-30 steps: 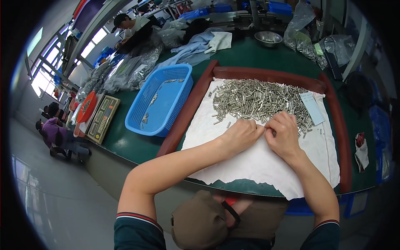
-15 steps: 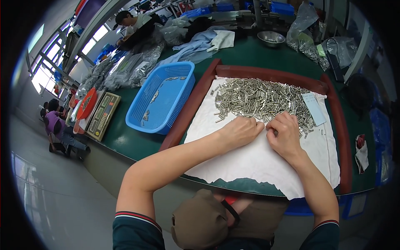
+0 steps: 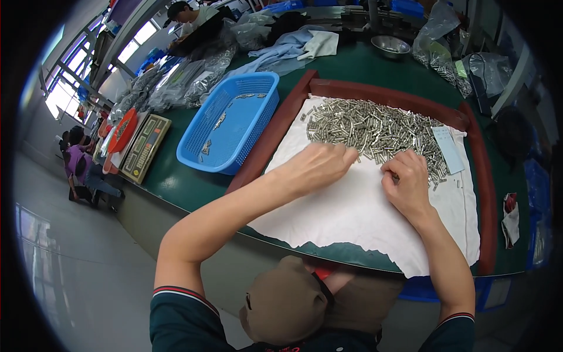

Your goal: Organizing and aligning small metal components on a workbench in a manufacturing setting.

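Observation:
A broad pile of small shiny metal pins (image 3: pixel 375 126) lies on a white cloth (image 3: pixel 340 217) inside a reddish-brown frame. At the near edge of the pile, my left hand (image 3: pixel 325 165) is closed, fingers pressed together and slightly blurred. Anything in its fingertips is too small to make out. My right hand (image 3: pixel 409 182) rests on the cloth just to the right, fingers curled toward the thumb. Something dark shows in its curl, but its kind is hidden. Beyond the right hand, a pale blue paper slip (image 3: pixel 448 151) lies against the pile.
The wooden frame (image 3: pixel 287 120) borders the cloth. To its left stand a blue plastic basket (image 3: pixel 186 149) with some metal pieces, a scale (image 3: pixel 146 149) and an orange tray (image 3: pixel 124 130). A metal bowl (image 3: pixel 390 46) and plastic bags (image 3: pixel 437 35) sit behind. Other people are farther off, left.
My left hand has moved left and slightly up, away from the right hand; a gap now separates them. My right hand stays curled, a little farther right. The whole view has shifted slightly.

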`<state>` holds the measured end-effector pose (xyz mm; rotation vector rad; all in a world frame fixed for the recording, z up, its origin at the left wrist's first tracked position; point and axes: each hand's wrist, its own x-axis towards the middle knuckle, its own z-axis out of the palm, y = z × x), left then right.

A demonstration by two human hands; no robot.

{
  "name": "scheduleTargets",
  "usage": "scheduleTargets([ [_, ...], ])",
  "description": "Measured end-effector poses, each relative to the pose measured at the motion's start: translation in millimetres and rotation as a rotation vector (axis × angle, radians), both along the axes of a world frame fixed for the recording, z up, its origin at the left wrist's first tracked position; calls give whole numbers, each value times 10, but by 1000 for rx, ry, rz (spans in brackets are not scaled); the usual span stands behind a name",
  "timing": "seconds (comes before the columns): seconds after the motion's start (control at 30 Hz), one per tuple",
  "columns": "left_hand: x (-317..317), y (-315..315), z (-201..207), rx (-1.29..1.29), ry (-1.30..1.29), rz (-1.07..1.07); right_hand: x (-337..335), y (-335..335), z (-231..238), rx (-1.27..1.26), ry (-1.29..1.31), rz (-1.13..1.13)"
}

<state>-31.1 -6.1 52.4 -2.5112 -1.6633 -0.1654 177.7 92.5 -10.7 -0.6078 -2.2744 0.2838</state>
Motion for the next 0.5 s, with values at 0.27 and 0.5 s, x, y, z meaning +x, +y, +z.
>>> scheduleTargets([
  [0.27,-1138,-448,727,-5,118,663,-25,-43,-16,10,18,5],
  [0.5,-1811,-754,508,-1,109,638,-55,-30,-14,-4,50,30],
])
